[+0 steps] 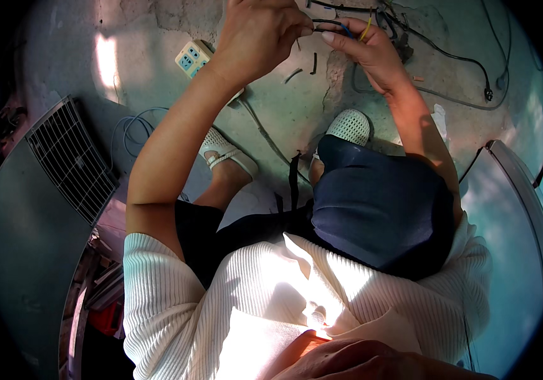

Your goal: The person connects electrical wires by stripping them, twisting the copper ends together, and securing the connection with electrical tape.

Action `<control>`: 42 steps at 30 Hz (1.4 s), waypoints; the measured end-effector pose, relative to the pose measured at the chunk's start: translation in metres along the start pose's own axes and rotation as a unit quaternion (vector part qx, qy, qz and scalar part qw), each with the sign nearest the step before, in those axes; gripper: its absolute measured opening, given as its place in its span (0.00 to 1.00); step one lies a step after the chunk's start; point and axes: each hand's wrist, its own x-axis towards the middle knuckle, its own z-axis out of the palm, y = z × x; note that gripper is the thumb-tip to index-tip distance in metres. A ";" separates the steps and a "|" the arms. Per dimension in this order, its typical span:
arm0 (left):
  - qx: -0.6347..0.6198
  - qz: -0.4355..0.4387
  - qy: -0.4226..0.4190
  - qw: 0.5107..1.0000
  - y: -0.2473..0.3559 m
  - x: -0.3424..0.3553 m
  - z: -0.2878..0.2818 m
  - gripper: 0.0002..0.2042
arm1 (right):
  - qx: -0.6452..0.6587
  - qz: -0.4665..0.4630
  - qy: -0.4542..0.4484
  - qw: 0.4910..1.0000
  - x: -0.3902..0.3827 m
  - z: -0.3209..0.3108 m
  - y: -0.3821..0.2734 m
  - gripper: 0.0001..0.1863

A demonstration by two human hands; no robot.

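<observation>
The thin wires (341,26) sit at the top of the view, held up above the concrete floor (284,114) between the two hands. At least a dark strand, a blue one and a yellow one show; the yellow one curves up past the right hand's fingers. The left hand (255,35) is closed, thumb and fingertips pinched on the dark wire end. The right hand (372,54) is curled around the bundle, steadying it from the other side. I cannot tell whether any bare metal is exposed at the tips; they are too small.

Judging from what lies about, the wire work is partway along: short dark offcuts (303,68) rest on the floor just below the hands, which suggests some trimming or stripping is done, while the strands in hand look separate, not yet joined or tucked away.

Just behind the hands a black cable (455,58) loops across the floor to a plug at the right. A white power strip (193,58) with blue sockets lies beside the left wrist, its cord running toward the person's feet in white perforated shoes (349,125). The person crouches, knees in dark fabric, wearing a white ribbed top. A grey panel with a wire grille (72,158) stands at the left, and a pale panel (518,190) at the right.
</observation>
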 end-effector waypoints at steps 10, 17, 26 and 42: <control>0.016 0.026 0.015 0.999 0.000 0.000 0.000 0.04 | -0.036 0.009 0.019 0.999 0.001 -0.001 0.002 0.14; 0.060 0.062 0.021 0.996 0.000 -0.001 0.001 0.04 | -0.052 0.013 -0.002 0.999 0.003 -0.005 0.009 0.13; 0.064 0.089 0.015 0.994 -0.001 -0.001 0.001 0.04 | -0.069 0.097 -0.061 0.991 0.002 -0.013 -0.003 0.15; -0.005 0.030 -0.042 0.999 -0.007 -0.003 0.001 0.03 | -0.073 0.019 -0.018 0.997 0.002 -0.009 0.003 0.14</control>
